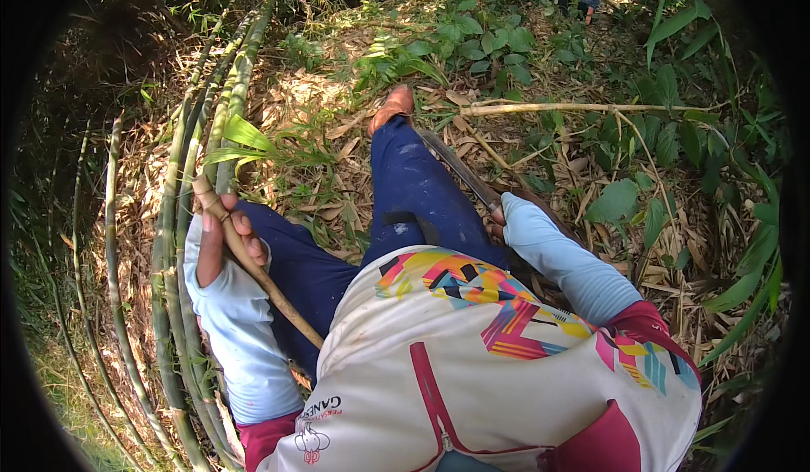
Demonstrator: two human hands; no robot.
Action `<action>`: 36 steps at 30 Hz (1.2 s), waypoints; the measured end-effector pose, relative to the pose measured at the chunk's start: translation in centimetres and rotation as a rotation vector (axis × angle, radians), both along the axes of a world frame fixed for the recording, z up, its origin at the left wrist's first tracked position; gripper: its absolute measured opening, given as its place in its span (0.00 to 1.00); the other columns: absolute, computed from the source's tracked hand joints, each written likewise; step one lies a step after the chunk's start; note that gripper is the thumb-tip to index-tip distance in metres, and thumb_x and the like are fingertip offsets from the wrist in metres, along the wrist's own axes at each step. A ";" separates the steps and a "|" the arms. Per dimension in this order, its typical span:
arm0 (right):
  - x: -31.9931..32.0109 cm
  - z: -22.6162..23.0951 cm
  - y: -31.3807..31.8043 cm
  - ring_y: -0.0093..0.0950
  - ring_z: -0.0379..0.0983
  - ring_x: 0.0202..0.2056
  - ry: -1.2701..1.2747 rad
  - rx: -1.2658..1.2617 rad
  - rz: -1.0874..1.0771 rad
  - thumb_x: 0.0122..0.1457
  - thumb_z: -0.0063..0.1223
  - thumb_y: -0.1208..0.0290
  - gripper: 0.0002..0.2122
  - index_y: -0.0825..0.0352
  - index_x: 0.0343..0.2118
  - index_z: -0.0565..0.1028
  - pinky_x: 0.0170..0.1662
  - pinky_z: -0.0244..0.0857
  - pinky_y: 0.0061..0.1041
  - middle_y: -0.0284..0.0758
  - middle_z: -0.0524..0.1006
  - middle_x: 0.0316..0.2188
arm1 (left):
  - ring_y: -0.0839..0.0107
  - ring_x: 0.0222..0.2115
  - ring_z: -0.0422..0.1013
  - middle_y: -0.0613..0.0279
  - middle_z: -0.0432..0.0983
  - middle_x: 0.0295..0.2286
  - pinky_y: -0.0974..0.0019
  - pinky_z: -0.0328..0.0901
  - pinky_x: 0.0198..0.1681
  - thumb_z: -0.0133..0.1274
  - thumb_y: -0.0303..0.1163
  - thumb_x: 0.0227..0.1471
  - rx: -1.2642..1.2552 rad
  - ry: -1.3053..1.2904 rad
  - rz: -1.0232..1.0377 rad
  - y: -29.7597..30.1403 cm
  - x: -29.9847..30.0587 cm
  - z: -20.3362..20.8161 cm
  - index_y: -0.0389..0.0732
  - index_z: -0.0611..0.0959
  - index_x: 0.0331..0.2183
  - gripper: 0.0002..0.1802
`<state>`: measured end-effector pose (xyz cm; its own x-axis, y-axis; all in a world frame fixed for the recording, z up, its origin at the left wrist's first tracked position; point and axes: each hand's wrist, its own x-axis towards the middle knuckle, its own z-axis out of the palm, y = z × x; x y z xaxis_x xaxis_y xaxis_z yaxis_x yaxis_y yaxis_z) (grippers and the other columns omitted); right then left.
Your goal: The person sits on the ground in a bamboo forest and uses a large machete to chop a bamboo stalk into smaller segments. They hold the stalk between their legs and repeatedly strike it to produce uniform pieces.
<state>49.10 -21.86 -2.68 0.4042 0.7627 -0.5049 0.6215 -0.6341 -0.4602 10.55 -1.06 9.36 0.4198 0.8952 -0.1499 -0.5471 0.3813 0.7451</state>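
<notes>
While hands (213,242) (498,222) grip, left a stick (270,285), right a long blade (460,168), green stalks (240,88) alongside, thin branch (582,108) ahead.

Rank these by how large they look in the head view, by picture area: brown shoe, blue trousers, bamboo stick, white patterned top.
1. White patterned top
2. Blue trousers
3. Bamboo stick
4. Brown shoe

The top also sits nearest the camera, which enlarges it.
</notes>
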 end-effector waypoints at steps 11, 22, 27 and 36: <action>3.6 -3.5 -7.9 0.42 0.72 0.34 -0.166 -0.179 -0.101 0.51 0.60 0.72 0.13 0.68 0.38 0.72 0.40 0.67 0.36 0.46 0.75 0.28 | 0.78 0.18 0.66 0.65 0.70 0.27 0.73 0.63 0.20 0.41 0.43 0.64 0.090 0.039 -0.006 0.5 -1.5 -2.7 0.38 0.70 0.46 0.19; 1.5 0.7 -5.7 0.44 0.74 0.41 -0.212 -0.332 0.047 0.53 0.55 0.71 0.13 0.66 0.42 0.74 0.44 0.66 0.36 0.48 0.77 0.35 | 0.76 0.20 0.66 0.65 0.69 0.27 0.71 0.64 0.23 0.41 0.41 0.64 -0.040 0.110 -0.074 -1.6 -0.5 -3.6 0.40 0.70 0.46 0.16; 1.4 0.6 -5.2 0.44 0.73 0.42 -0.200 -0.313 0.076 0.54 0.52 0.70 0.13 0.66 0.43 0.74 0.46 0.66 0.36 0.48 0.76 0.37 | 0.75 0.15 0.65 0.64 0.70 0.24 0.71 0.62 0.17 0.38 0.44 0.64 -0.062 0.196 -0.111 -2.9 0.6 -3.3 0.39 0.71 0.45 0.19; 0.8 0.4 -4.4 0.43 0.73 0.45 -0.188 -0.276 0.127 0.56 0.47 0.70 0.14 0.65 0.45 0.74 0.49 0.65 0.36 0.49 0.76 0.41 | 0.73 0.14 0.64 0.57 0.72 0.21 0.73 0.62 0.18 0.47 0.40 0.58 -0.016 0.344 -0.265 -4.6 3.1 -3.7 0.30 0.72 0.44 0.22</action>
